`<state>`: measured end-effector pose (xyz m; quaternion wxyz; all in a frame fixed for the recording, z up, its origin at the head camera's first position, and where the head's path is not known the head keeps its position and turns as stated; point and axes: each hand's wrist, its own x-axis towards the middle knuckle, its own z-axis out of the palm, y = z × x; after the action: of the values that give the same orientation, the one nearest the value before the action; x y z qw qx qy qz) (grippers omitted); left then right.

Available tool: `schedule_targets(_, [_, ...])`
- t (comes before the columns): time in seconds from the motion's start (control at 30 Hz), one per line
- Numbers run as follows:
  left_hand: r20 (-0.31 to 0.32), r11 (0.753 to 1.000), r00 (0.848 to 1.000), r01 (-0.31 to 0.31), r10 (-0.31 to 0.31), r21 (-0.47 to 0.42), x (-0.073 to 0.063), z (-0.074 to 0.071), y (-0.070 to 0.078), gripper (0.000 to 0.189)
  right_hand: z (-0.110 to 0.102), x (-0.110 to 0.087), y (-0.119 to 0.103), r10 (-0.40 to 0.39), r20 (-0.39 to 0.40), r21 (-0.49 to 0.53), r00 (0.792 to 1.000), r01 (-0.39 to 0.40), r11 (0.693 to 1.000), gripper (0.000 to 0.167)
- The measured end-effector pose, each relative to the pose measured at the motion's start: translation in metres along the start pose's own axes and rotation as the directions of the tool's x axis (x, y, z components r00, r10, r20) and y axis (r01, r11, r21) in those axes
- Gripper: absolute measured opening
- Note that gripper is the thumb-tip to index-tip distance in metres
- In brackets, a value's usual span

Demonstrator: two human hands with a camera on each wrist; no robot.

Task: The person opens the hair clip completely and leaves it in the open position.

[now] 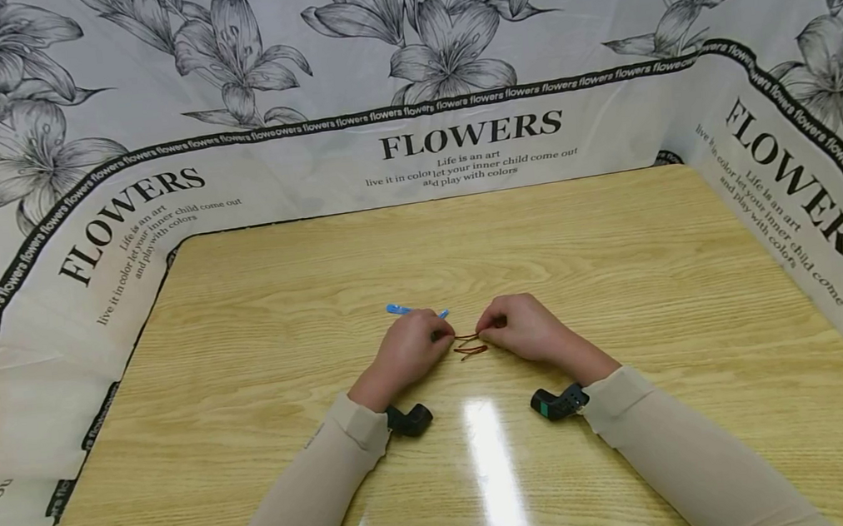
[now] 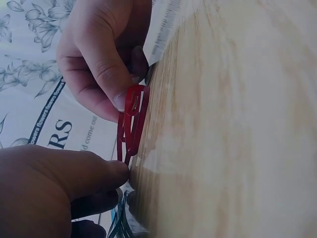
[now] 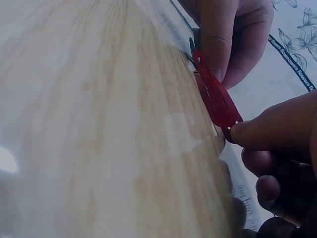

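A red snap hair clip [image 1: 466, 338] spans the gap between my two hands, just above the table. My left hand [image 1: 415, 347] pinches one end between thumb and finger. At the other end, my right hand [image 1: 521, 327] pinches with thumb and index finger. The red clip [image 2: 132, 116] looks slim and slotted in the left wrist view, and the clip [image 3: 218, 99] appears broader in the right wrist view. Slightly nearer me is another thin reddish shape [image 1: 470, 351]; I cannot tell whether it is a second clip or a reflection. Fingertips hide the clip's ends.
A slender blue object [image 1: 399, 308] lies behind my left hand, partly hidden by it. The glossy wood-grain table [image 1: 280, 284] reflects light near its front. Flower-printed white sheeting [image 1: 322, 163] borders its back and sides. Each wrist wears a black camera [image 1: 408, 420].
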<state>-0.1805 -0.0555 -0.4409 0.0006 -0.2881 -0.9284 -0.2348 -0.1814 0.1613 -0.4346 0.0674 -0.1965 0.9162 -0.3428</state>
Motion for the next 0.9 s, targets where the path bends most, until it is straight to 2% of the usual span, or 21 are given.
schedule_targets(0.33, [0.003,1.0,1.0,0.027,-0.027,0.002,-0.001,-0.002,0.002,0.014,0.0,0.0,0.0,0.022,0.013,0.008,1.0,-0.022,1.0,0.012])
schedule_targets(0.73, [0.001,0.989,0.997,0.078,-0.078,-0.122,0.0,-0.008,0.001,0.013,-0.001,0.002,-0.004,0.015,-0.002,0.012,1.0,-0.015,1.0,0.014])
schedule_targets(0.9, [-0.001,0.987,0.996,0.091,-0.092,-0.133,0.0,-0.012,-0.001,0.016,-0.003,0.005,-0.006,-0.002,-0.006,0.003,1.0,0.002,1.0,0.014])
